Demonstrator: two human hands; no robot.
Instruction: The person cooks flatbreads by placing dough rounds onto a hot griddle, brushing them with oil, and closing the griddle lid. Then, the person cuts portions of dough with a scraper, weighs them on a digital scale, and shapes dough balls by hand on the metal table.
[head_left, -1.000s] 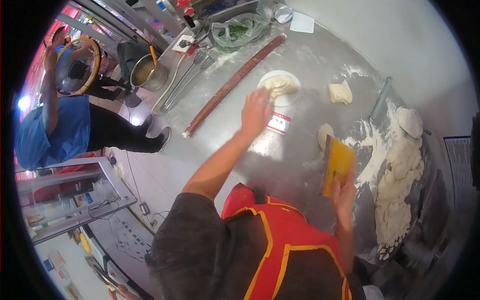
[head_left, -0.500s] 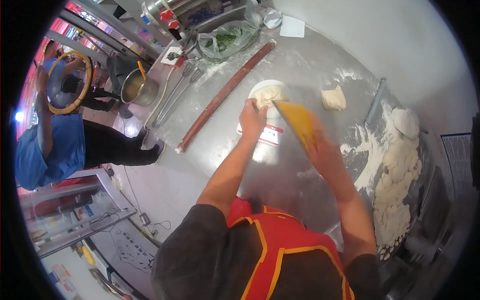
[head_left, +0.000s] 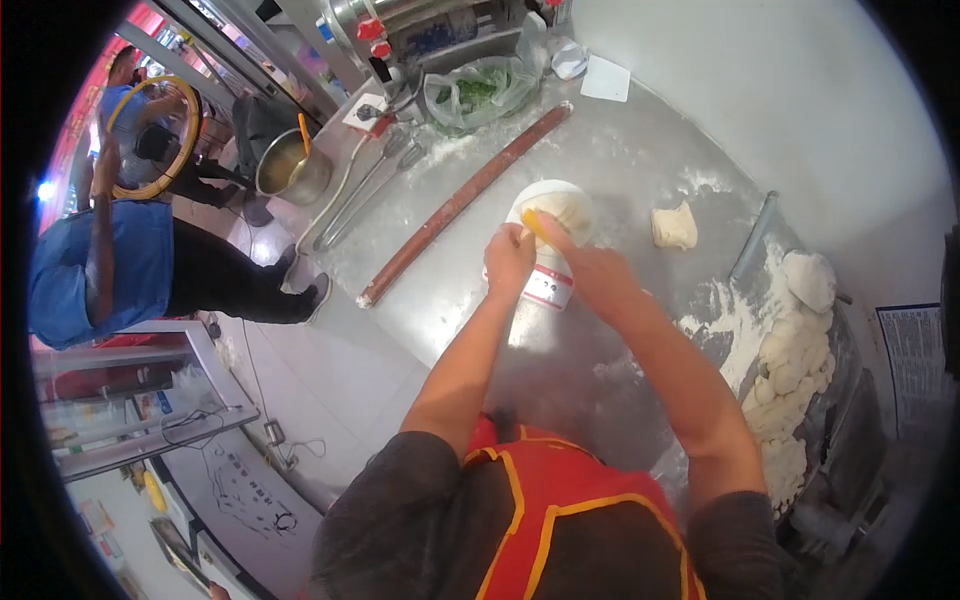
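A white and red scale (head_left: 547, 287) stands on the metal table, with a lump of dough (head_left: 566, 212) on its round white plate. At the plate's near left edge my left hand (head_left: 510, 258) is closed on a bit of the dough. My right hand (head_left: 596, 275) grips the yellow scraper (head_left: 536, 222), whose visible part reaches over the dough beside my left fingers. Most of the scraper is hidden by the hand. A smaller dough piece (head_left: 674, 227) lies to the right of the scale.
A long red-brown rolling pin (head_left: 465, 205) lies left of the scale. Beyond it are a bag of greens (head_left: 478, 95) and metal tongs (head_left: 370, 190). At right are a grey rod (head_left: 755, 235) and a large dough mass (head_left: 790, 380). People stand at far left.
My right hand has brought the scraper from the table's right side to the dough on the scale. My left hand has closed on the dough's edge. The view has shifted slightly.
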